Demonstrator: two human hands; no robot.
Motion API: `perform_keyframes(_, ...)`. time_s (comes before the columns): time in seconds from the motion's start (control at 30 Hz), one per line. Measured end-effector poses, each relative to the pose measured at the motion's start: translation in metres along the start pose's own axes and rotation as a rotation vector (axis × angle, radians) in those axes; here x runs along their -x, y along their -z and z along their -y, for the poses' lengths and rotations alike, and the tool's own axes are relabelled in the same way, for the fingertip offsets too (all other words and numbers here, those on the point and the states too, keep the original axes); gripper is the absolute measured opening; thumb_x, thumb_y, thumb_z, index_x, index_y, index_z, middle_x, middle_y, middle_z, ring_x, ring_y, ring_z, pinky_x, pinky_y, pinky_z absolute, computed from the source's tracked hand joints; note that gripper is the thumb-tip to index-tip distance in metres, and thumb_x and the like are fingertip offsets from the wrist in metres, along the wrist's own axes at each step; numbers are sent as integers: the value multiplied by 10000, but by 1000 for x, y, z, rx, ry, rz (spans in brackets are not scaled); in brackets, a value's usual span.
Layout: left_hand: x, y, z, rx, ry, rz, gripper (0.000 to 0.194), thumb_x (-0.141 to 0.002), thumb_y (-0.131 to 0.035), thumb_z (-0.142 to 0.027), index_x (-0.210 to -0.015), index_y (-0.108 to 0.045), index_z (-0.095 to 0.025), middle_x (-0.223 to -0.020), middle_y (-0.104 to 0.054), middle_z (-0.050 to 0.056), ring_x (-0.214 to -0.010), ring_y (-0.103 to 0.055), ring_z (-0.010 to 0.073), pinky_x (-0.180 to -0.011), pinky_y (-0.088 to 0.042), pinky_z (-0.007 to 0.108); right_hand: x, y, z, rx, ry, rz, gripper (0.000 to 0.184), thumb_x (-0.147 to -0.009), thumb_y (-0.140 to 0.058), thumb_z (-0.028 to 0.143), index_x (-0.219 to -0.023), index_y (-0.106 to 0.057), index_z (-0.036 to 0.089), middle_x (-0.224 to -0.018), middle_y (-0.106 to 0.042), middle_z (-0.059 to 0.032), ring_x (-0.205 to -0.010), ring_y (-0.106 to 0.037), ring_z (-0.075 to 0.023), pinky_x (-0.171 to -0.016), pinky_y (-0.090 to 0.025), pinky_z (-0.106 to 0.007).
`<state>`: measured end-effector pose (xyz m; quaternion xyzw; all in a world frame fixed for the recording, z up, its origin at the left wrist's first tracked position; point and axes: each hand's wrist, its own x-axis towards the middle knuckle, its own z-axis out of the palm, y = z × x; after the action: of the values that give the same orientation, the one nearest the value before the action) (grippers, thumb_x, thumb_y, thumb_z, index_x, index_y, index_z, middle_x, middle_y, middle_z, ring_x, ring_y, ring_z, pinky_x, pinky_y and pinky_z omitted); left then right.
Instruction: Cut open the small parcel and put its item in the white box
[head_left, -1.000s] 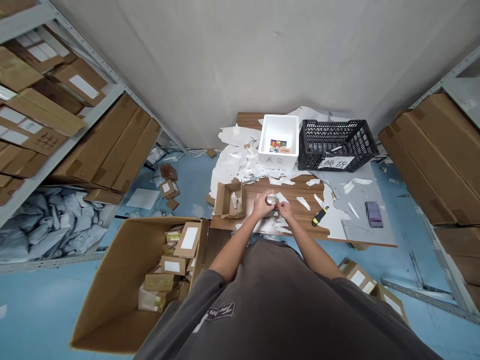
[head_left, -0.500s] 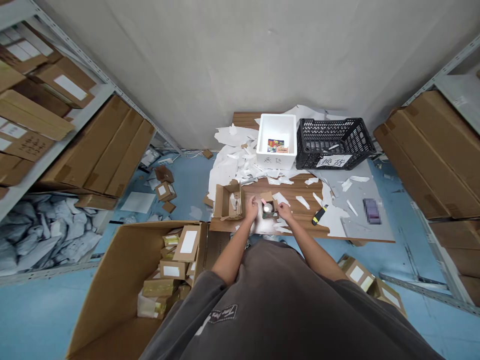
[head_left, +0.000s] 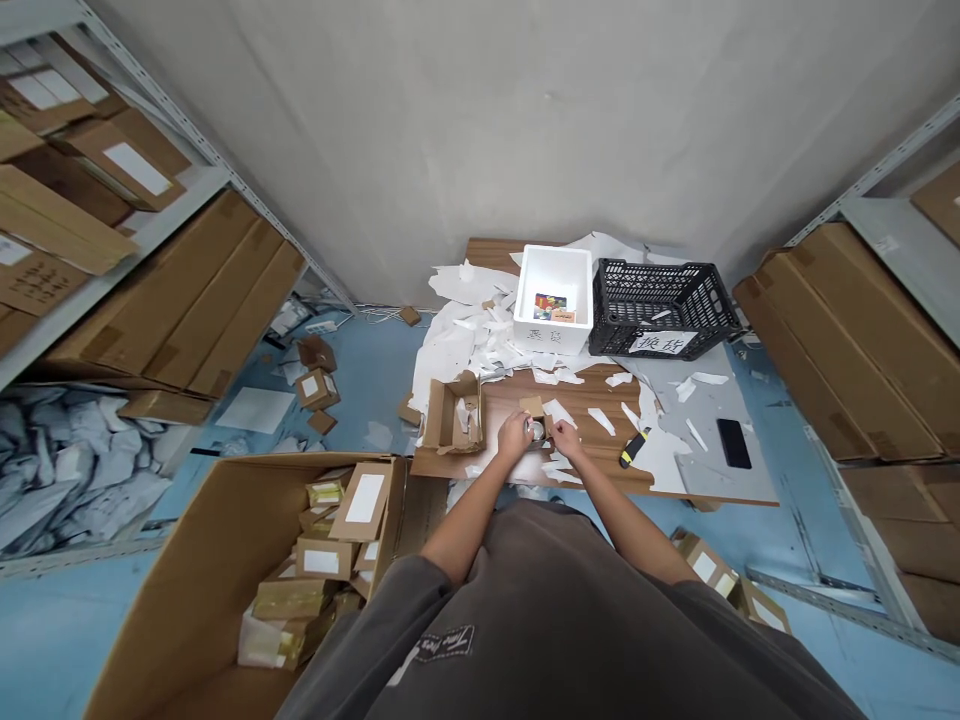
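Observation:
A small open cardboard box [head_left: 533, 405] sits near the front edge of the table, with a round silvery object [head_left: 536, 429] inside it. My left hand [head_left: 514, 434] is at the box's left side, its curled fingers on the rim of the silvery object. On the opposite side, my right hand [head_left: 566, 438] pinches the box's right edge. Left of both hands stands a larger open carton [head_left: 435, 415] with scraps of paper in it.
Torn white paper [head_left: 442, 340] covers much of the table. Behind are a white bin [head_left: 553, 337] holding colourful packs and a black crate [head_left: 660, 305]. A yellow-black utility knife [head_left: 634, 449] and phone [head_left: 733, 443] lie right. A big carton [head_left: 172, 560] of parcels stands left.
My left hand has moved right, from beside the small box onto the silvery object. My right hand stays at the box's right edge. The view has shifted slightly.

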<state>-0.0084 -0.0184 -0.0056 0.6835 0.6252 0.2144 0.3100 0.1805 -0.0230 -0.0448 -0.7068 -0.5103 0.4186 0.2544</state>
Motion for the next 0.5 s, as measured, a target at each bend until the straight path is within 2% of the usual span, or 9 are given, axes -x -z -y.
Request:
perform_keyframes(0.1, 0, 0, -9, -90, 41, -13, 313, -917, -702, -112, -1214, -749, -196, -1332, -729, 141, -1256, -664, 279, -1100, -506, 386, 0, -6, 1, -2, 3, -19, 291, -880, -575, 430, -655, -478, 274, -662, -644, -10, -705, -616, -199, -662, -419, -259)
perform_keyframes(0.23, -2, 0, -13, -120, 20, 23, 185, -952, -661, -129, -1072, -781, -203, -1196, -743, 130, -1234, -639, 291, -1110, -485, 397, 1, -9, 3, 21, 7, -43, 303, -896, -559, 441, -654, -489, 273, -643, -631, -4, -692, -607, -194, -656, -419, -257)
perform_keyframes(0.33, -2, -1, -11, -72, 6, 26, 198, -982, -624, -172, -1060, -804, -198, -1355, -702, 161, -1319, -582, 330, -1152, -473, 450, 4, -9, 4, 26, -6, -50, 314, -902, -570, 445, -650, -492, 275, -642, -635, 0, -696, -615, -193, -661, -433, -255)
perform_keyframes(0.4, 0, -1, -10, -13, 15, 25, 177, -982, -649, -223, -1031, -816, -190, -1493, -636, 179, -1398, -523, 376, -1186, -457, 497, 5, -10, 5, 23, -28, -59, 314, -905, -585, 435, -650, -495, 276, -645, -636, 2, -691, -618, -195, -665, -445, -259)
perform_keyframes(0.5, 1, -3, -8, 96, 25, 42, 188, -974, -709, -333, -990, -827, -187, -1592, -568, 195, -1490, -439, 447, -1241, -412, 573, 7, -11, 6, 33, -62, -102, 324, -911, -600, 423, -642, -488, 279, -626, -623, 3, -676, -607, -200, -652, -444, -263)
